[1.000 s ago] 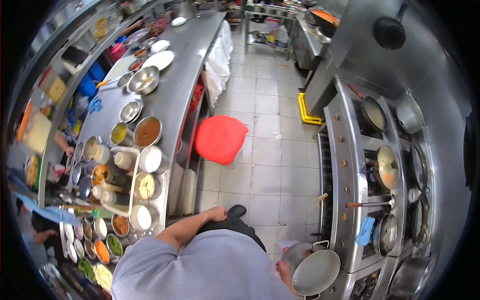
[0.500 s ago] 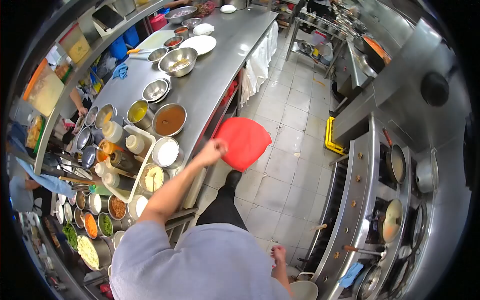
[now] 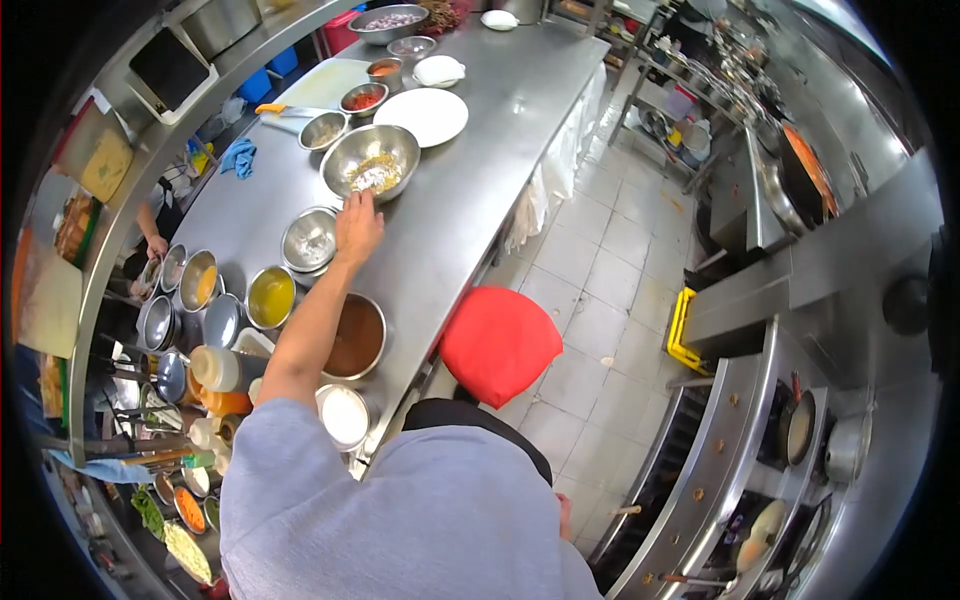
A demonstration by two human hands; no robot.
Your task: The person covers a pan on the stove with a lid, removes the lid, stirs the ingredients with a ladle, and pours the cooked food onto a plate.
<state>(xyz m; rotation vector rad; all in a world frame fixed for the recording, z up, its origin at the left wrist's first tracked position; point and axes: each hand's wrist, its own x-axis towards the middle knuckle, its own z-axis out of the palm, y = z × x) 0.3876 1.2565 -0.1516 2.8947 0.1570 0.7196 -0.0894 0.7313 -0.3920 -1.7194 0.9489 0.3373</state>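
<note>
My left hand point(image 3: 358, 230) reaches over the steel counter to a metal mixing bowl point(image 3: 398, 150). Its fingers curl over the near rim, with the thumb hidden. In the bowl lies a yellow and white mixture. Just left of that hand are stacked small metal bowls point(image 3: 308, 240) with white residue. A pot of brown sauce point(image 3: 355, 340) stands below my forearm. A large white plate point(image 3: 430, 118) sits directly behind the mixing bowl. My right hand point(image 3: 565, 516) hangs low beside my body, mostly hidden by my shirt, so its fingers cannot be made out.
A red-covered stool or bin point(image 3: 500, 345) stands against the counter point(image 3: 480, 180). Stove burners with pans point(image 3: 797, 430) line the right side, past the tiled floor point(image 3: 590, 270). Squeeze bottles point(image 3: 215, 368) and ingredient pots crowd the left. Another person's hand point(image 3: 157, 246) shows across the counter.
My left hand has gone from above the red cover to the mixing bowl's rim. My body has moved forward along the counter. The right hand has become more hidden behind my shirt.
</note>
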